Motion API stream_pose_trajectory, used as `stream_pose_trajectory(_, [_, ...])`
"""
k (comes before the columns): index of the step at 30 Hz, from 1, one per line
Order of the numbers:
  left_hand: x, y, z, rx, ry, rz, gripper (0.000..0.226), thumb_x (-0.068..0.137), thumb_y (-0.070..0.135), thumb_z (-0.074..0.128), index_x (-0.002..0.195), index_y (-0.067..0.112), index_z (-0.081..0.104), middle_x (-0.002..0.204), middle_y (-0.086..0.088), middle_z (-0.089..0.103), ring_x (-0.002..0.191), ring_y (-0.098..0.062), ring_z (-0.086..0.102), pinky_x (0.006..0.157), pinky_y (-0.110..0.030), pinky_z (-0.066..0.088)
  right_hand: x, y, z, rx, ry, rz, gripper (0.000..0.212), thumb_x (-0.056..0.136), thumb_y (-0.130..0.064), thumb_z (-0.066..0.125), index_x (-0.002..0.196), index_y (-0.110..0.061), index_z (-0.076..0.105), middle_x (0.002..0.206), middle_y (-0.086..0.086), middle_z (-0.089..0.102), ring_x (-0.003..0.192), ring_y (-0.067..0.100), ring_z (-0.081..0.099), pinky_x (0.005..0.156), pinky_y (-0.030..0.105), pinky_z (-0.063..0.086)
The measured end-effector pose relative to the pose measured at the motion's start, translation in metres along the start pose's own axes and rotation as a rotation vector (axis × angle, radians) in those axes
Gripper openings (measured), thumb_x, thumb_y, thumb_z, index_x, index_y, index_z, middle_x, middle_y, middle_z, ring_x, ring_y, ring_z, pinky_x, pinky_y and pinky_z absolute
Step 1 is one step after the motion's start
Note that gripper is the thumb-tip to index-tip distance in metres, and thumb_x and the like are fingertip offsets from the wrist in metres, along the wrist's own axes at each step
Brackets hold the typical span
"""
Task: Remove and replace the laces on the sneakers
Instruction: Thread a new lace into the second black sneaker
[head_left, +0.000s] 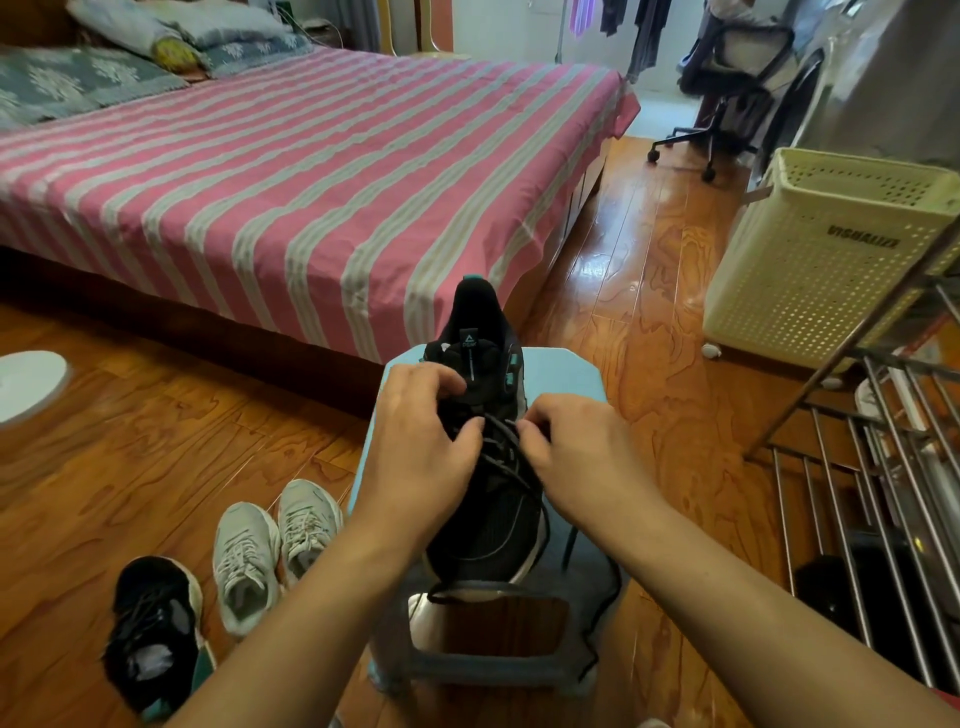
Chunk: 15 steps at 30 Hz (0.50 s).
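Fingers of the left hand (421, 441) and right hand (576, 457) pinched the dark lace (506, 452). It belonged to a black mesh sneaker (493, 525) on a pale-blue plastic stool (561, 371).

Pink striped bed (291, 171), cream laundry basket (810, 260) beside a metal rack (883, 467), office chair (727, 93) beyond.

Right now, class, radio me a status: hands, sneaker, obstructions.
Left hand and right hand both pinching the lace. Black sneaker sits on blue stool. Nothing blocking.
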<state>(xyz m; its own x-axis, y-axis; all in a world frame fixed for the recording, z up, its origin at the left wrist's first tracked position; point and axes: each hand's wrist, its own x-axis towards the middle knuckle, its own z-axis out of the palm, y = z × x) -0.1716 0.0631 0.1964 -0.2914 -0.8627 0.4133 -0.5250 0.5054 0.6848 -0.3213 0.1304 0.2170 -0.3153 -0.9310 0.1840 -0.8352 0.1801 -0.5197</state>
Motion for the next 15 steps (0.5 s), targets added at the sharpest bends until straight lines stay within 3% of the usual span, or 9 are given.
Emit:
stream_pose_trajectory(3, [-0.0036,0.0000,-0.0027,-0.069,0.021,-0.154,0.031,0.082,0.016,0.082,0.103,0.020,0.060,0.110,0.004,0.045,0.096,-0.008,0.052,0.086,-0.015,0.044,-0.0020,-0.0028,0.0028,-0.077,0.049,-0.107,0.018,0.097,-0.027,0.058,0.086,-0.014,0.064,0.084,0.000,0.062,0.079,0.024,0.059,0.065,0.034,0.040])
stream_pose_trajectory(5, [-0.0046,-0.0003,-0.0041,-0.067,-0.004,-0.165,0.030,0.082,0.019,0.082,0.106,0.021,0.063,0.111,0.005,0.046,0.098,-0.009,0.054,0.088,-0.016,0.045,-0.0010,-0.0029,0.0055,-0.078,0.113,-0.114,0.017,0.096,-0.026,0.059,0.084,-0.015,0.062,0.083,0.000,0.060,0.079,0.026,0.058,0.064,0.033,0.038])
stream_pose_trajectory(9, [-0.0056,-0.0005,-0.0064,-0.033,-0.015,-0.145,0.031,0.083,0.020,0.082,0.110,0.017,0.066,0.111,0.007,0.047,0.099,-0.008,0.054,0.092,-0.021,0.046,-0.0039,-0.0044,0.0114,-0.072,0.138,-0.109,0.016,0.097,-0.027,0.059,0.086,-0.015,0.063,0.084,0.001,0.061,0.077,0.028,0.060,0.065,0.040,0.048])
stream_pose_trajectory(12, [-0.0032,-0.0024,-0.0099,-0.055,-0.016,-0.137,0.030,0.081,0.018,0.084,0.106,0.017,0.067,0.108,0.005,0.050,0.096,-0.010,0.057,0.091,-0.026,0.051,-0.0050,-0.0059,0.0071,-0.239,0.163,-0.266,0.020,0.087,-0.021,0.072,0.076,-0.016,0.056,0.073,0.000,0.054,0.058,0.028,0.055,0.046,0.031,0.035])
stream_pose_trajectory(15, [-0.0012,-0.0002,-0.0091,-0.074,-0.029,-0.126,0.029,0.081,0.018,0.084,0.104,0.020,0.067,0.107,0.006,0.051,0.095,-0.006,0.057,0.089,-0.024,0.052,-0.0063,-0.0089,0.0047,-0.294,0.160,-0.257,0.026,0.086,-0.021,0.071,0.073,-0.017,0.049,0.070,0.000,0.048,0.054,0.030,0.052,0.046,0.030,0.029])
